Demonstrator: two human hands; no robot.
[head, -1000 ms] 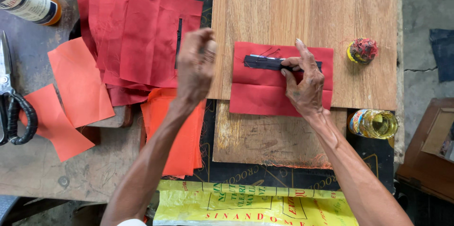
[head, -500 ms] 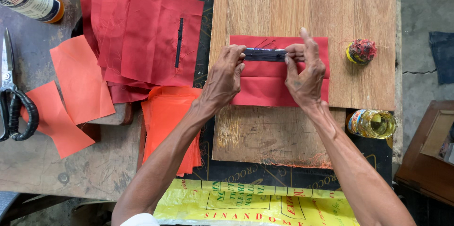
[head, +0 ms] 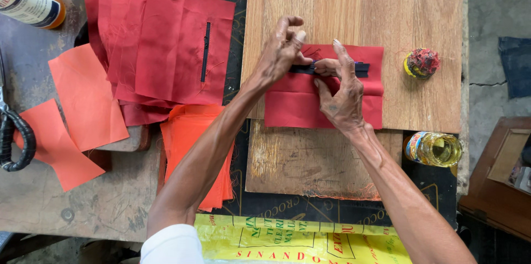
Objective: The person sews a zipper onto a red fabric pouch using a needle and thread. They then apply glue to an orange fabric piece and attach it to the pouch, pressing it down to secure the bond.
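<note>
Both hands meet over the red cloth (head: 298, 110) on the board (head: 354, 9): left hand (head: 282, 54) and right hand (head: 343, 95) pinch, it seems, the dark zip (head: 360, 68).

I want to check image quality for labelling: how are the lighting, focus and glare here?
Head view: soft, even daylight; both hands and the red cloth are sharp, with faint shadows; slight glare only on the glass jar; mild wide-angle bending at edges.
</note>
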